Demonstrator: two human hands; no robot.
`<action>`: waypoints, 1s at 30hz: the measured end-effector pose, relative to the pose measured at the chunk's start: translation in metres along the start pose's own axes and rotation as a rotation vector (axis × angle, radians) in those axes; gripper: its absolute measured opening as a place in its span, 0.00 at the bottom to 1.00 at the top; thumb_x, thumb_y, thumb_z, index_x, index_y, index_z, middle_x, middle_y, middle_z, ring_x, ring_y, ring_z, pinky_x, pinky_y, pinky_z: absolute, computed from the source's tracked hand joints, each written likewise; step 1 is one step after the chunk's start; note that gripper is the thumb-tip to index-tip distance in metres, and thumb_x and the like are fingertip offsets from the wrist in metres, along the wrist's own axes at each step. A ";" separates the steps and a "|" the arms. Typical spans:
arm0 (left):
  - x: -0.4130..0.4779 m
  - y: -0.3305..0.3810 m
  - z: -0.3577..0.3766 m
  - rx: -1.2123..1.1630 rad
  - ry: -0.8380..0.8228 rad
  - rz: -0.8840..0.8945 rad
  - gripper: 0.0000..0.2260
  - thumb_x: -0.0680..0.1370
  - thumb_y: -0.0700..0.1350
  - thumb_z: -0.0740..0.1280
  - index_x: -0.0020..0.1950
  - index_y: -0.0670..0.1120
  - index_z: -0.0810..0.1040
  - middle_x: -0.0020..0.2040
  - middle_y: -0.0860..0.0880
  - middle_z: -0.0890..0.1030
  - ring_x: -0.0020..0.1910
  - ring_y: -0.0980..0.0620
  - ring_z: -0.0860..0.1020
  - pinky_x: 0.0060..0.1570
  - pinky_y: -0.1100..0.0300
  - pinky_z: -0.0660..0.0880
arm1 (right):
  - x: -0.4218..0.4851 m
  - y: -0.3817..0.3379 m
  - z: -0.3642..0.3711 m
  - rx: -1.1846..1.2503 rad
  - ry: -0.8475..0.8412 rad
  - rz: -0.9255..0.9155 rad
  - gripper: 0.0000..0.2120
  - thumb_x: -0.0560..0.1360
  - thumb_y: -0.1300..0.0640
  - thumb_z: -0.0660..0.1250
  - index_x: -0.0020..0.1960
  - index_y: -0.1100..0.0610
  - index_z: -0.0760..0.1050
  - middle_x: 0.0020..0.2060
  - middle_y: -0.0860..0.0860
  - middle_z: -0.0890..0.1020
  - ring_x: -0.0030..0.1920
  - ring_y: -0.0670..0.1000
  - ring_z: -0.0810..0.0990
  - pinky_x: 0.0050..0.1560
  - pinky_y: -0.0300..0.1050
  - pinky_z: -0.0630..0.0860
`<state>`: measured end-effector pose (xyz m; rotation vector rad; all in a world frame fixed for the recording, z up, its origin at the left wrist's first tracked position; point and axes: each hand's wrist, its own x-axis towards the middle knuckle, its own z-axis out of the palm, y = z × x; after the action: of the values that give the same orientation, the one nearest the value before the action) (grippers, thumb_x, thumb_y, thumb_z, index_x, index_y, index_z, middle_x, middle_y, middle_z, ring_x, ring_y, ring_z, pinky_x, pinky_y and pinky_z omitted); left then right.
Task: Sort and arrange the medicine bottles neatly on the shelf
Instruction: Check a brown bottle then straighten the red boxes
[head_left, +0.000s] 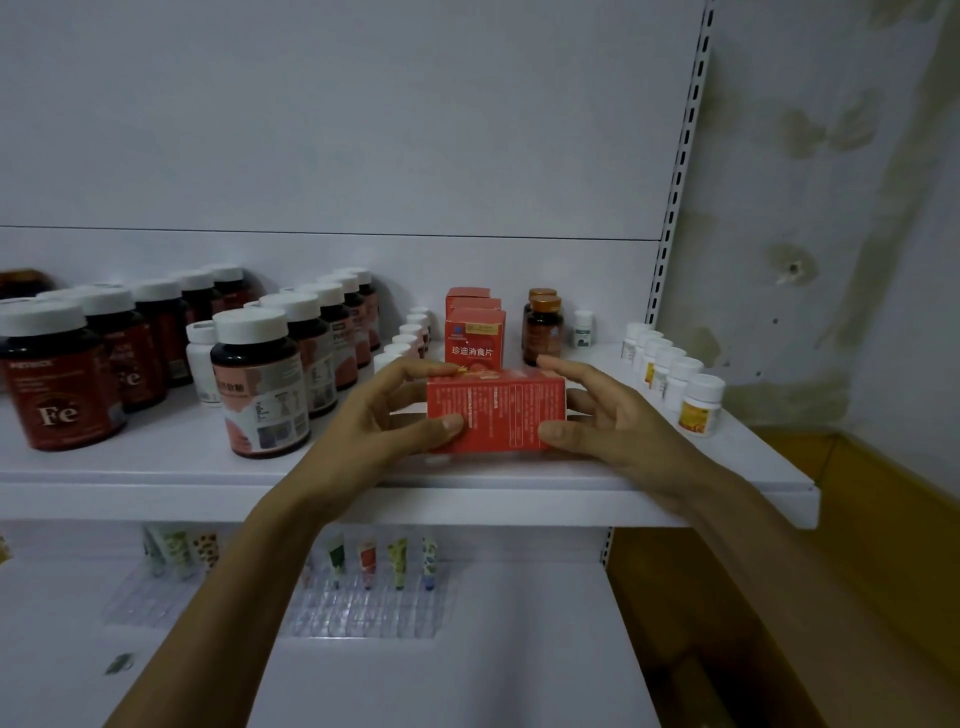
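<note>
A red medicine box lies on its side at the front of the white shelf. My left hand grips its left end, thumb in front and fingers on top. My right hand grips its right end the same way. Directly behind it, red boxes stand upright in a row running back. Two amber bottles with gold caps stand to their right, with a small white bottle beyond.
Dark bottles with white caps fill the shelf's left half, the nearest marked Fe. Small white bottles line the right side, and another row stands left of the boxes. Small tubes stand on the lower shelf.
</note>
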<state>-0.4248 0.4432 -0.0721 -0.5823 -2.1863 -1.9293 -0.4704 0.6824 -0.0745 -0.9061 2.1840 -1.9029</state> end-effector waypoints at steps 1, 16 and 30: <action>0.000 0.001 0.001 -0.003 -0.007 -0.001 0.17 0.69 0.42 0.70 0.57 0.47 0.75 0.56 0.47 0.81 0.52 0.49 0.82 0.46 0.60 0.80 | 0.000 0.000 -0.001 -0.006 -0.002 -0.002 0.31 0.66 0.56 0.72 0.68 0.49 0.69 0.57 0.49 0.81 0.57 0.48 0.81 0.54 0.41 0.78; -0.003 0.001 0.002 0.039 0.036 0.041 0.18 0.70 0.44 0.75 0.57 0.51 0.76 0.56 0.51 0.81 0.54 0.52 0.81 0.46 0.61 0.79 | -0.005 0.000 -0.004 0.001 -0.010 -0.087 0.32 0.64 0.62 0.74 0.65 0.47 0.69 0.56 0.51 0.81 0.55 0.50 0.81 0.51 0.42 0.79; 0.062 0.034 -0.001 0.092 0.156 0.249 0.27 0.74 0.49 0.69 0.71 0.55 0.64 0.62 0.58 0.76 0.64 0.57 0.74 0.61 0.57 0.73 | 0.048 -0.065 -0.011 -0.018 0.279 -0.301 0.26 0.68 0.62 0.75 0.62 0.45 0.72 0.49 0.53 0.82 0.50 0.50 0.82 0.51 0.45 0.80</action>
<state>-0.4681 0.4559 -0.0170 -0.6320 -1.9894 -1.6792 -0.4913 0.6651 0.0026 -1.0845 2.3283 -2.2726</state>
